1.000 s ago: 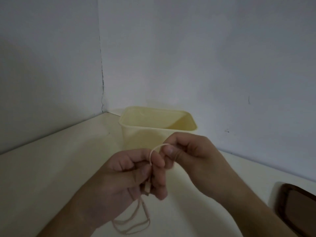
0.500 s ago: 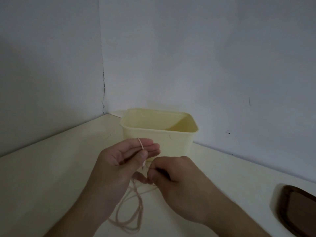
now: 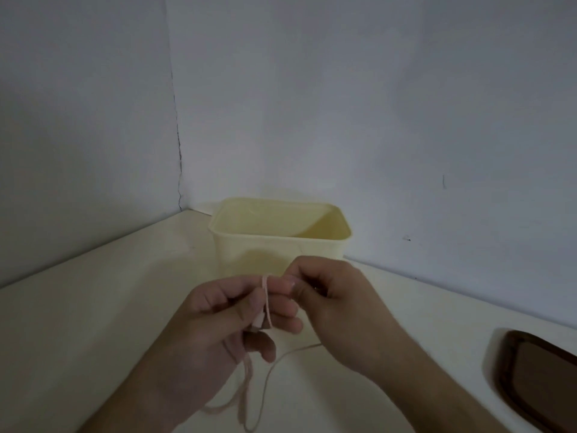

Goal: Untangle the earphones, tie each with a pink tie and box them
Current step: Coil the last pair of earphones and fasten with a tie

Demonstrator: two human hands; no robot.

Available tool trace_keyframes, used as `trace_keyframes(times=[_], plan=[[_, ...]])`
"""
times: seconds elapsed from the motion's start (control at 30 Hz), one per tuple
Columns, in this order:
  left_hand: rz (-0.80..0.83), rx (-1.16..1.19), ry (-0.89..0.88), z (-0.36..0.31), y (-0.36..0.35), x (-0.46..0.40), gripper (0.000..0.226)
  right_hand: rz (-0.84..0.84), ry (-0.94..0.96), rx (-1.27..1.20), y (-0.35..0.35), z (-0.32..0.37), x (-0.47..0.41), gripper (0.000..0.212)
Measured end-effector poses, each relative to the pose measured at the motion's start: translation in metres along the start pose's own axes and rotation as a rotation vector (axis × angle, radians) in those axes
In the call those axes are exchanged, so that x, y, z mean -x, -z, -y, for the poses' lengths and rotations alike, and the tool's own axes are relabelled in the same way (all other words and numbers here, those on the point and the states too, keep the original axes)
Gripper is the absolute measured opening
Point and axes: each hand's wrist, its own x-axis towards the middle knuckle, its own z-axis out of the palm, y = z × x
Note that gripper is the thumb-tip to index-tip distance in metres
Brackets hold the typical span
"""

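A pale pink earphone cable (image 3: 265,375) hangs in loops from my hands down to the tabletop. My left hand (image 3: 228,326) holds a bundle of the cable, with the strand wound over its fingers. My right hand (image 3: 327,304) pinches the cable close to my left fingertips, and one strand runs from under it down to the loops. An open pale yellow box (image 3: 278,245) stands just behind both hands; its inside is not visible from here. No separate pink tie can be made out.
A dark brown lid or tray (image 3: 540,379) lies at the right edge of the cream table (image 3: 93,307). Grey walls meet in a corner behind the box.
My right hand rose from below my left hand to its fingertips, drawing the cable up. Both hands shifted slightly lower and right in view.
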Motion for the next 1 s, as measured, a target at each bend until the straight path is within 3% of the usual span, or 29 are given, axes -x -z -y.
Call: trace_keyframes(times=[0.1, 0.17, 0.33, 0.47, 0.6, 0.7, 0.77, 0.87, 1.0], plan=[[-0.145, 0.02, -0.083, -0.003, -0.003, -0.001, 0.055, 0.122, -0.002, 0.075, -0.014, 0.0, 0.004, 0.027], [-0.264, -0.02, -0.12, -0.004, -0.003, -0.003, 0.034, 0.178, 0.025, 0.159, -0.017, 0.002, 0.006, 0.028], [-0.363, -0.432, -0.168, 0.0, -0.002, -0.005, 0.024, 0.248, 0.064, 0.29, -0.011, 0.017, 0.009, 0.023], [-0.136, -0.511, -0.05, 0.002, -0.001, -0.003, 0.018, 0.106, 0.086, 0.212, 0.008, 0.021, 0.007, 0.022], [0.049, -0.214, 0.086, -0.002, 0.001, 0.0, 0.027, -0.051, 0.057, 0.035, 0.02, 0.011, 0.002, 0.022], [0.111, -0.055, 0.054, 0.0, 0.003, 0.002, 0.036, -0.019, 0.024, 0.015, 0.012, 0.004, 0.0, 0.024], [0.044, 0.015, -0.005, 0.0, 0.001, 0.002, 0.046, 0.048, 0.024, 0.045, 0.0, 0.001, 0.001, 0.027], [-0.187, 0.075, -0.096, -0.004, -0.003, -0.001, 0.033, 0.165, 0.041, 0.144, -0.016, 0.003, 0.007, 0.023], [-0.345, -0.266, -0.154, -0.004, -0.003, -0.005, 0.026, 0.207, 0.064, 0.261, -0.018, 0.009, 0.008, 0.019]])
